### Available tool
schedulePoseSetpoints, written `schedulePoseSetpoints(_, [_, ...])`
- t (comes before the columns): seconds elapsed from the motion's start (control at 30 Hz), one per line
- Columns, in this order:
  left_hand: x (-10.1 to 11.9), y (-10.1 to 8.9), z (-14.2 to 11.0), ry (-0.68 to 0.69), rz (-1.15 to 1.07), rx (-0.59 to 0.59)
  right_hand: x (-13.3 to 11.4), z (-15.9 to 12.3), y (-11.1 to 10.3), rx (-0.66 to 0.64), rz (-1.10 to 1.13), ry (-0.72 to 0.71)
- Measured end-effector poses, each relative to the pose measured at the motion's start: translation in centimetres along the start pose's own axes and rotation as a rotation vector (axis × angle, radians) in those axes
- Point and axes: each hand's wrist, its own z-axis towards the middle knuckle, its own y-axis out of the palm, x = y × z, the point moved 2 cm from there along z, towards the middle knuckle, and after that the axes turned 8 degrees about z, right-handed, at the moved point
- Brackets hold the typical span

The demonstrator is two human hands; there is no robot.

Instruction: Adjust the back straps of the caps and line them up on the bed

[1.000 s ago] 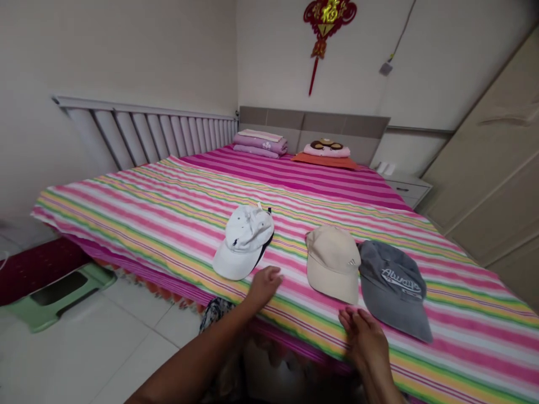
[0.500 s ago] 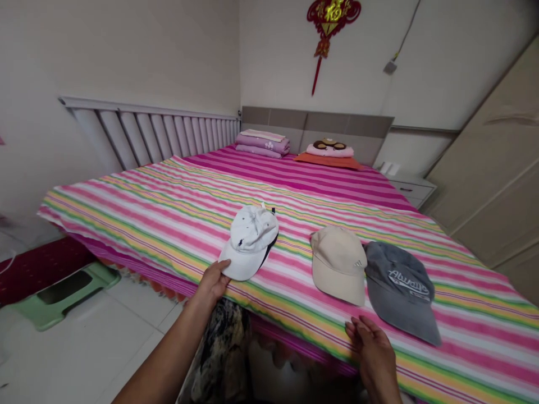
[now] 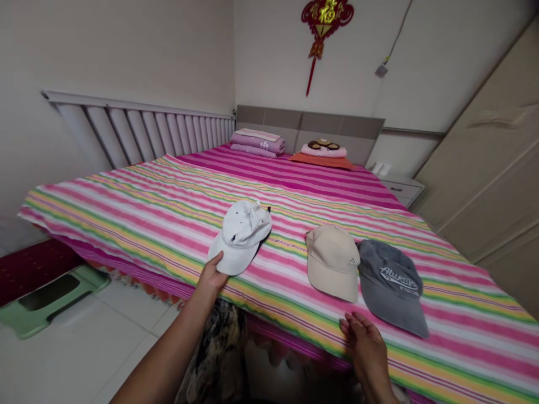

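Note:
My left hand (image 3: pixel 214 274) pinches the brim of a white baseball cap (image 3: pixel 242 230), thumb on top and the other fingers mostly hidden below. The cap has a small dark emblem on its front, and a dark strap end sticks up behind it. To its right a beige cap (image 3: pixel 332 261) lies on the striped bedspread, brim toward me. Beside it, touching or nearly so, is a grey cap (image 3: pixel 391 286) with white lettering. My right hand (image 3: pixel 364 342) hovers by the bed's front edge, just below the beige brim, fingers loosely bent and apart, holding nothing.
The striped bedspread (image 3: pixel 138 205) covers the bed. Folded purple bedding (image 3: pixel 259 144) and a pink bundle on an orange cloth (image 3: pixel 322 161) lie by the headboard (image 3: pixel 343 132). A green stool (image 3: pixel 63 306) stands on the floor at left, and a white nightstand (image 3: pixel 400 188) at right.
The view has shifted slightly, so everything sits further left. My left hand's thumb now lies over the white cap's brim in a fuller pinch. My right hand stays near the beige cap.

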Motion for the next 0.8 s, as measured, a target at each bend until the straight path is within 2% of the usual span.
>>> schedulePoseSetpoints(0.13, [1.0,-0.8,0.4,0.085,-0.065,0.013,0.1,0.2,-0.1,-0.003,0.004,-0.008])
schedulePoseSetpoints(0.3, [1.9,-2.2,1.0,0.117,0.089,0.143,0.3,0.3,-0.2,0.002,-0.008,-0.015])
schedulePoseSetpoints(0.57, [1.0,-4.6,-0.9,0.192,0.241,0.276,0.1,-0.2,-0.1,0.001,-0.017,0.004])
schedulePoseSetpoints(0.67, [1.3,-4.4,-1.4,0.217,0.235,0.273,0.0,-0.2,-0.2,-0.002,-0.035,0.026])
schedulePoseSetpoints(0.8, [2.4,-2.5,-2.0,0.270,0.180,0.213,0.0,-0.2,-0.3,-0.008,-0.076,0.050])
